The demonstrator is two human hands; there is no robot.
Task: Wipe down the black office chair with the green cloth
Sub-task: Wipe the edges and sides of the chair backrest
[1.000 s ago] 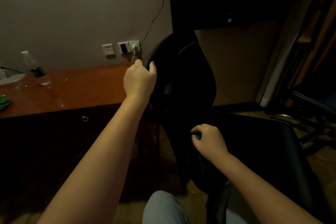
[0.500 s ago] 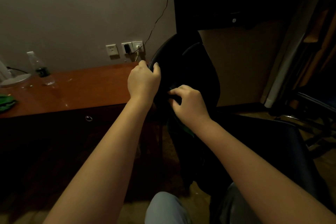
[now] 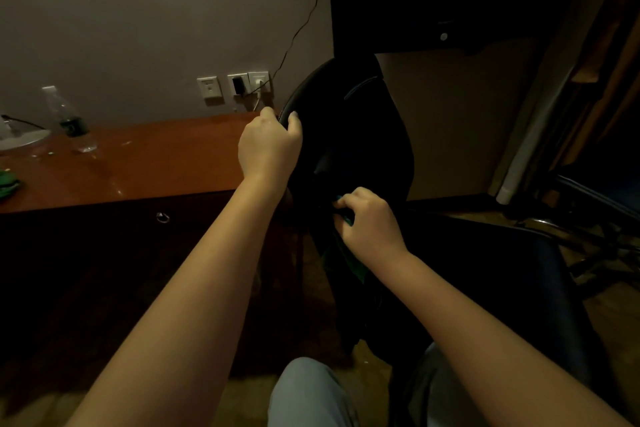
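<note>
The black office chair (image 3: 367, 135) stands in front of me, its backrest turned side-on and its seat stretching to the right. My left hand (image 3: 270, 146) grips the upper left edge of the backrest, thumb on the inner side. My right hand (image 3: 367, 222) holds the green cloth (image 3: 346, 218) bunched against the lower backrest. Only small green bits of the cloth show at my fingers and below my palm; the rest is hidden in the dark.
A brown wooden desk (image 3: 145, 163) runs along the left wall with a clear plastic bottle (image 3: 65, 121), a lamp base (image 3: 20, 139) and another green cloth (image 3: 8, 180). Wall sockets (image 3: 239, 85) hold a cable. A second chair's base (image 3: 588, 218) stands at right. My knee (image 3: 308, 392) is below.
My right hand with the cloth rose from low on the backrest up to near my left hand, then came back down to the lower middle. The left hand kept its grip.
</note>
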